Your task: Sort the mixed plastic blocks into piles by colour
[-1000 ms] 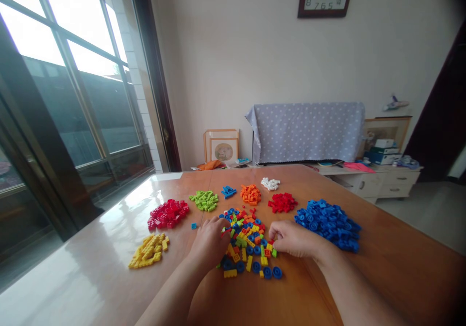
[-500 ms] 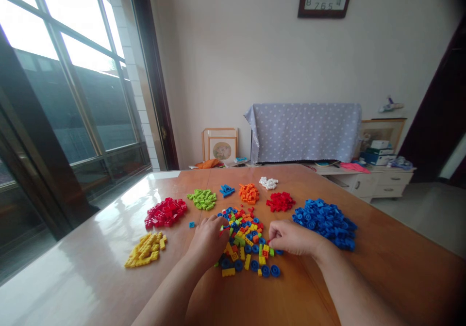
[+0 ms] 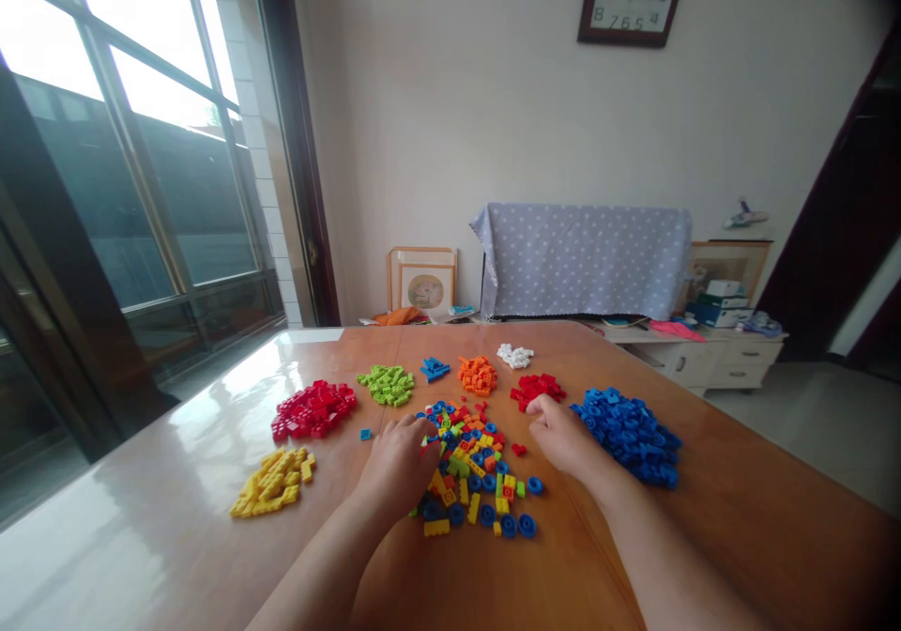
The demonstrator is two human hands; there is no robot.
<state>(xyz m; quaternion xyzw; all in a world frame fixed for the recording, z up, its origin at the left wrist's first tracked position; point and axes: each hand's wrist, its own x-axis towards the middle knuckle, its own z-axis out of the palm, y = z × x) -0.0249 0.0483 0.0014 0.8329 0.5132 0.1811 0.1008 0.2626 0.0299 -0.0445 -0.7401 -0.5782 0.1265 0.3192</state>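
Note:
A mixed heap of toy building bricks (image 3: 473, 467), in yellow, blue, red, green and orange, lies on the wooden table in front of me. My left hand (image 3: 400, 460) rests at the heap's left side with its fingers curled down; whatever is between the fingertips is hidden. My right hand (image 3: 563, 436) is closed at the near edge of a small red brick pile (image 3: 536, 390), and I cannot make out what it pinches. A loose red piece (image 3: 519, 450) lies between that hand and the mixed heap.
Sorted piles ring the heap: yellow (image 3: 273, 483), crimson (image 3: 314, 410), lime green (image 3: 387, 385), small blue (image 3: 435, 369), orange (image 3: 478, 377) and white (image 3: 515, 357). A large blue pile (image 3: 628, 436) sits to the right. One blue brick (image 3: 365, 434) lies alone by my left hand.
My right hand has moved from the mixed heap's right edge, away from me, to the small red pile. The loose red piece now shows. My left hand has stayed by the heap.

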